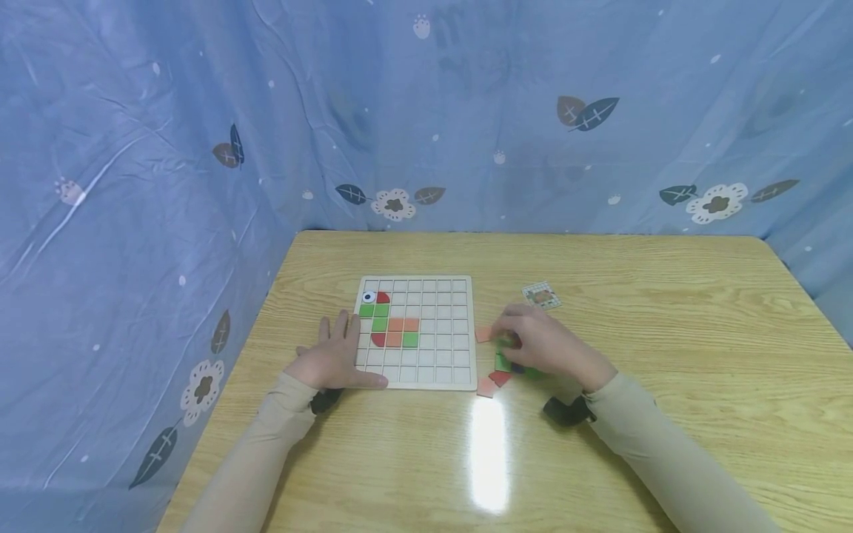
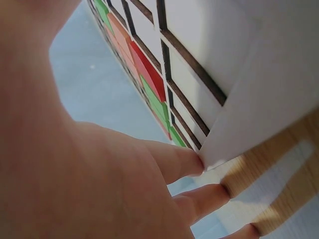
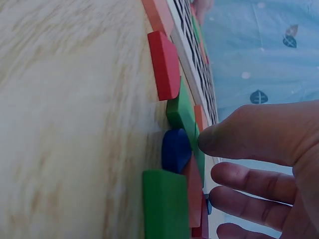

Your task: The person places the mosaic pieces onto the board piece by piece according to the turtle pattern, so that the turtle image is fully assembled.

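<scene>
A white grid board point(image 1: 443, 379) lies on the table with green, orange and red tiles and a round eye piece point(image 1: 369, 297) set in its left half. My left hand point(image 1: 336, 355) rests along the board's left side, fingers spread; its fingertips meet the board's corner and the table in the left wrist view. Over a pile of loose tiles right of the board reaches my right hand point(image 1: 533, 337). In the right wrist view its thumb is right at a green tile point(image 3: 182, 107), with a gap between thumb and fingers. A blue piece point(image 3: 175, 151) and a red tile point(image 3: 164, 67) lie close by.
A small printed picture card point(image 1: 542, 295) lies behind the right hand. An orange tile point(image 1: 487, 387) sits near the board's front right corner. The wooden table point(image 1: 666, 311) meets a blue patterned curtain point(image 1: 506, 111) at the back and left.
</scene>
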A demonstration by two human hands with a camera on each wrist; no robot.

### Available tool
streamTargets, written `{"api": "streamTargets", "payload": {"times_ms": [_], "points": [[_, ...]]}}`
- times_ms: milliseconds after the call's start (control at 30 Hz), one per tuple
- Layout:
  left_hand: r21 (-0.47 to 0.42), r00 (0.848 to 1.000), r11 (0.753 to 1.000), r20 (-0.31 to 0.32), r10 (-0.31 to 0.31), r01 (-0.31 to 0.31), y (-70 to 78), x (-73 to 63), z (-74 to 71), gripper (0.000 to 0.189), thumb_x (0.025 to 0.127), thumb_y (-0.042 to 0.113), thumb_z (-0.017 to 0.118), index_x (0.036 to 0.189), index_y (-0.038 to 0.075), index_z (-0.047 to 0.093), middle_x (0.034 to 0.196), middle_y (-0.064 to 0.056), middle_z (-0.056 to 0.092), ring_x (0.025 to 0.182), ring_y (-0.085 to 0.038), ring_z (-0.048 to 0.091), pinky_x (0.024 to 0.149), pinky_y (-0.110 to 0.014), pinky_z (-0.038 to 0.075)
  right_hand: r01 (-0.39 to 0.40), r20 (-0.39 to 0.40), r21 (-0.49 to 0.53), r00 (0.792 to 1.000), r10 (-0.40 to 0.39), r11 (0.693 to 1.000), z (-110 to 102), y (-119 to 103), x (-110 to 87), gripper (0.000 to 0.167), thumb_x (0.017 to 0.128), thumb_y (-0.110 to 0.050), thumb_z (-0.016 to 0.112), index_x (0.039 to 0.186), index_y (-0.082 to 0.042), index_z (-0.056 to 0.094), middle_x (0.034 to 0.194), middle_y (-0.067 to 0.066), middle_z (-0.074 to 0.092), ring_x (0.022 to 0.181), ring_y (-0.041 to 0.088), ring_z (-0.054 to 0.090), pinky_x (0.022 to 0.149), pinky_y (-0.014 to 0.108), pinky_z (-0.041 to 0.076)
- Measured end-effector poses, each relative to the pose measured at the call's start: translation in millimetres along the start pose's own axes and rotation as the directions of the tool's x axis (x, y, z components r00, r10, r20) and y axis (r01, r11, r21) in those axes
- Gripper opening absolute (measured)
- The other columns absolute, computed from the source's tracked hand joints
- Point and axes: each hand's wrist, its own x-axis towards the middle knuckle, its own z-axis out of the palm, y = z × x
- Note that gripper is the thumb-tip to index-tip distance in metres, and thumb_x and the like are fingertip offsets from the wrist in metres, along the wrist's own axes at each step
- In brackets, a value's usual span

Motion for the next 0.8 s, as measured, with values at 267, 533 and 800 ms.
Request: {"api": "streamTargets", "payload": {"times_ms": [267, 533, 800], "points": [[0.005, 1.000, 1.000, -0.006, 0.001, -0.001, 0.1, 0.5, 0.3, 0.138, 0.073, 0.077, 0.078, 0.165, -0.003, 0.013, 0.171, -0.030, 0.010, 0.154, -0.061, 0.008, 0.094, -0.093, 0.026, 0.003, -0.008, -0.015, 1.000, -0.003, 1.000, 1.6, 0.9, -2.0, 0.021, 0.082, -0.001, 0.079, 0.101, -0.009, 0.078, 0.094, 0.002, 0.066, 0.073, 0.009, 0.049, 0.065, 0.025, 0.046], [0.003, 1.000, 1.000, -0.006, -0.002, 0.002, 0.9, -1.0, -0.3, 0.138, 0.074, 0.077, 0.078, 0.165, -0.003, 0.012, 0.171, -0.030, 0.008, 0.154, -0.061, 0.007, 0.095, -0.093, 0.025, 0.028, -0.009, -0.037, 1.000, -0.029, 0.999, 3.2, 2.9, -1.5, 0.021, 0.082, -0.001, 0.079, 0.101, -0.009, 0.078, 0.094, 0.000, 0.067, 0.073, 0.008, 0.049, 0.065, 0.023, 0.047], [0.005, 1.000, 1.000, -0.003, -0.007, 0.007, 1.6, -2.2, 1.5, 0.138, 0.073, 0.078, 0.078, 0.165, -0.002, 0.013, 0.171, -0.029, 0.010, 0.154, -0.061, 0.009, 0.094, -0.093, 0.027, -0.010, 0.002, -0.082, 1.000, 0.011, 0.997, 4.8, -1.0, -4.5, 0.024, 0.078, 0.001, 0.077, 0.099, -0.010, 0.078, 0.093, -0.001, 0.066, 0.081, 0.012, 0.049, 0.065, 0.024, 0.046]]}}
